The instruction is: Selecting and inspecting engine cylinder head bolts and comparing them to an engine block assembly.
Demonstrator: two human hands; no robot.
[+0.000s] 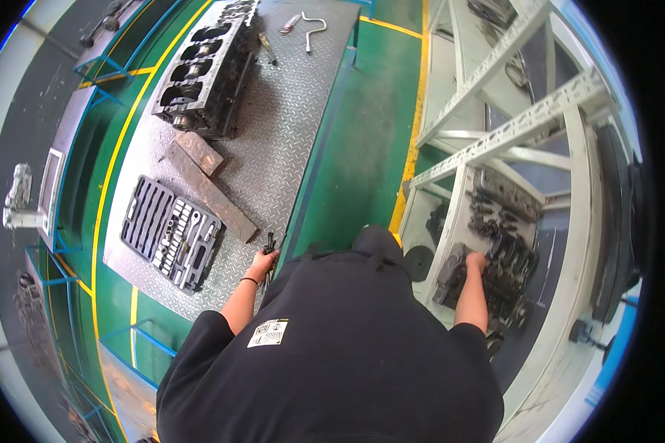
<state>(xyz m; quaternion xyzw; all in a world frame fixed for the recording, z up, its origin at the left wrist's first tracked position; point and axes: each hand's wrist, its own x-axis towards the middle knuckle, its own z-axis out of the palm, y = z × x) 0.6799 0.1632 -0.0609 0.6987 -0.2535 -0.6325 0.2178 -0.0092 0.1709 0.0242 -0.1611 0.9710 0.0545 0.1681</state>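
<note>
My left hand (263,263) is closed around a bunch of dark, slim metal rods (270,242) that look like long bolts. It is beside the right edge of the metal-topped table (295,125), near the end of a rusty flat bar (207,190). An open socket set (171,235) lies on the table to the left of that hand. On the right, my right hand (476,261) reaches onto a shelf among greasy dark engine parts (506,255). Its fingers look curled against a grey metal block (454,275); whatever they hold is hidden.
An engine block (199,63) stands at the far left of the table. Beyond it lie a bent metal pipe (315,31) and a small hand tool (267,49). Pale shelf posts and beams (510,122) frame the right side, above a green floor (369,133).
</note>
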